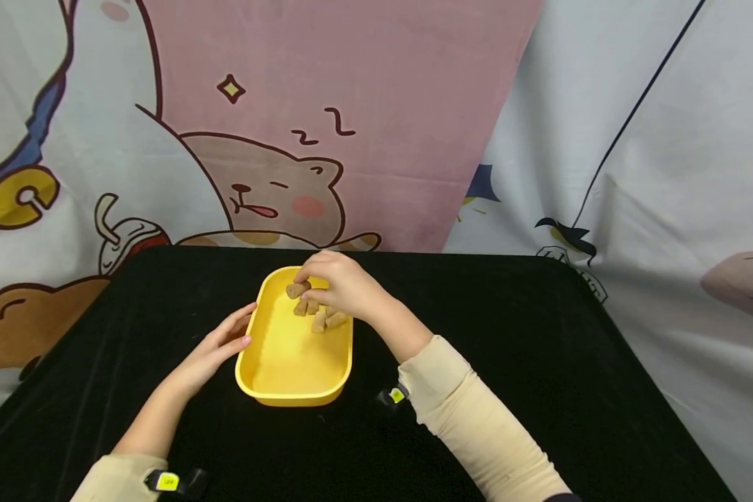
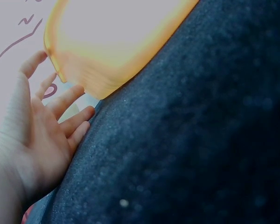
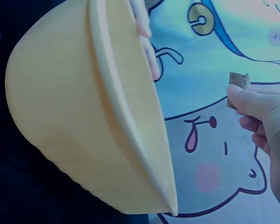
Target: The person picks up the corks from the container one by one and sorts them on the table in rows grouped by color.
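Observation:
A yellow plastic tub stands on the black-covered table, with several small brown cork-like pieces lying in its far right part. My right hand is over the tub's far end and pinches one brown cork-like cylinder between thumb and fingers. In the right wrist view that cylinder shows above the rim level. My left hand is at the tub's left side, fingers spread and fairly straight, fingertips touching its rim. The left wrist view shows the same hand beside the overexposed tub.
Black cloth covers the table around the tub. Behind the far edge hangs a printed curtain with cartoon animals. A small pale speck lies on the cloth in the left wrist view.

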Action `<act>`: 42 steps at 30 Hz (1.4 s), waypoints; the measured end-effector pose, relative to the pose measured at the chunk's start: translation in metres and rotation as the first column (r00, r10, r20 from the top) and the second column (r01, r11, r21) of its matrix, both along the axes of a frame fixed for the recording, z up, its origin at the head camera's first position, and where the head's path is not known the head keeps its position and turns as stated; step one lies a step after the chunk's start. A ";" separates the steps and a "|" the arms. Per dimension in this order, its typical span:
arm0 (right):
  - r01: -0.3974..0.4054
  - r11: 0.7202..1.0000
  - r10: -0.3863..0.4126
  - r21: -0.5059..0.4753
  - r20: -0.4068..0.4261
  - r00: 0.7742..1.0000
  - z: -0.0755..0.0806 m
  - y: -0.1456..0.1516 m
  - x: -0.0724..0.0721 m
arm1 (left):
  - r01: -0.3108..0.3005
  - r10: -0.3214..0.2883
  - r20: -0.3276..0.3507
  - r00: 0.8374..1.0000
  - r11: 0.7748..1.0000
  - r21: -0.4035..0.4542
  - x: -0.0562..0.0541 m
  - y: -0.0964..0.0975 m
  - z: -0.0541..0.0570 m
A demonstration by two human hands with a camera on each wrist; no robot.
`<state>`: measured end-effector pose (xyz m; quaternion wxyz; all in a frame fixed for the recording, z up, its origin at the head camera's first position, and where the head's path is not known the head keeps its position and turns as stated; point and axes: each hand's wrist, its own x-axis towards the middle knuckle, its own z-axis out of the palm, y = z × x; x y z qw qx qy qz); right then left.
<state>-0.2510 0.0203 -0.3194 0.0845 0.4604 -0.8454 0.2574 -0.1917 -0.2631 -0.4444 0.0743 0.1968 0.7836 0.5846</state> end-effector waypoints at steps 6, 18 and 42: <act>0.037 0.995 -0.038 -0.096 -0.006 0.999 0.004 0.013 0.007 | 0.002 -0.002 -0.002 1.000 1.000 0.003 0.001 0.000 0.000; 0.121 0.952 -0.132 -0.283 -0.020 0.991 -0.003 0.042 0.018 | 0.011 -0.011 -0.013 1.000 1.000 0.019 0.002 0.000 0.000; 0.444 0.777 -0.443 -0.446 0.114 0.889 -0.023 0.087 0.030 | -0.021 0.022 0.009 1.000 1.000 -0.019 0.002 0.002 0.001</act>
